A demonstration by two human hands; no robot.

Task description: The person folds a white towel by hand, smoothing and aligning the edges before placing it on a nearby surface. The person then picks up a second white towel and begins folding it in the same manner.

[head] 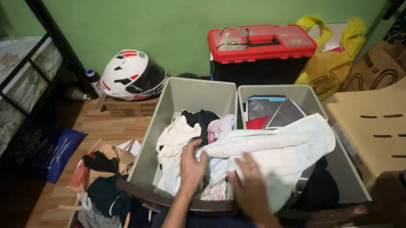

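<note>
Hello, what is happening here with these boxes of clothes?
A person is working with both bare hands in laundry piled across two grey bins. The left hand rests on the clothes in the left bin; the right hand presses on a pale towel draped over both bins. A helmet and a red-lidded toolbox sit by the green wall.

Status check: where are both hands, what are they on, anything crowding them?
Left hand and right hand both flat on the pale towel. Towel draped over two grey bins. White and black clothes crowd the left.

The pale towel [279,152] hides most of the right bin's [351,182] contents.
</note>
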